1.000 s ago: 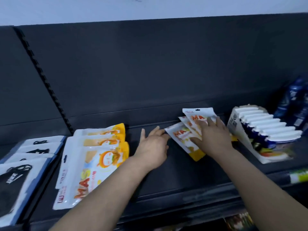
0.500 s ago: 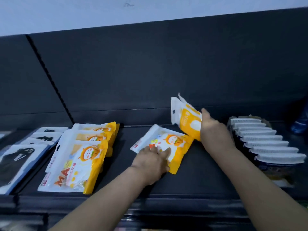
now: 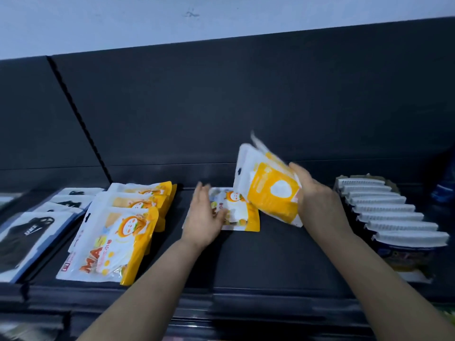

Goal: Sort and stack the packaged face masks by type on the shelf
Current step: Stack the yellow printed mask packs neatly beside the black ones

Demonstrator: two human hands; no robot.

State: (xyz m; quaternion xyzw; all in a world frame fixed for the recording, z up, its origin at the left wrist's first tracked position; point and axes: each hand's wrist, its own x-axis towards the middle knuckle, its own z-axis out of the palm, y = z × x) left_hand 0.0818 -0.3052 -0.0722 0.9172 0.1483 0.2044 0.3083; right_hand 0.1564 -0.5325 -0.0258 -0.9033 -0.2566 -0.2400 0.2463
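Head view: both forearms reach forward over the dark shelf (image 3: pixel 270 262). The right hand (image 3: pixel 317 200) is raised above it, fingers wrapped round the edge of a tilted bundle of yellow mask packets (image 3: pixel 268 190). The left hand (image 3: pixel 206 217) is lower, its fingers straight and spread, thumb touching the left edge of a single yellow packet (image 3: pixel 242 212) lying flat under the bundle. A stack of yellow packets (image 3: pixel 118 232) lies further left, with black mask packets (image 3: pixel 27 237) beyond it.
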